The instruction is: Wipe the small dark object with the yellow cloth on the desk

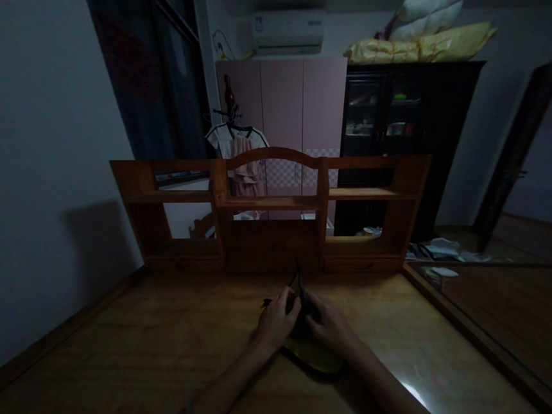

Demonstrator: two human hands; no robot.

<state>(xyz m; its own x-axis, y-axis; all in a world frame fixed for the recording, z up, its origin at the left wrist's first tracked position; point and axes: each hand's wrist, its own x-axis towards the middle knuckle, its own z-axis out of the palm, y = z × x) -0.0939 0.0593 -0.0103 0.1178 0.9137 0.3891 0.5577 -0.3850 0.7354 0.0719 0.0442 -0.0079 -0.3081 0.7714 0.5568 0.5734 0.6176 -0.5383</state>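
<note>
On the wooden desktop, in the middle of the head view, lies a soft olive-yellow item with dark edging [312, 353]. Its exact kind is hard to make out in the dim light. A pointed, dark-edged part of it rises between my hands. My left hand [277, 318] grips it from the left with bent fingers, thumb toward the middle. From the right, my right hand [333, 325] has its fingers closed around the other side. Both hands cover much of the item, and a small dark piece shows just beyond my left hand.
Behind the desktop [172, 345] stands a wooden shelf unit [270, 204] with several compartments. A wall is close on the left, and a raised wooden edge [470, 332] runs along the right. Farther back are a pink wardrobe [281, 103] and a dark cabinet [446, 108].
</note>
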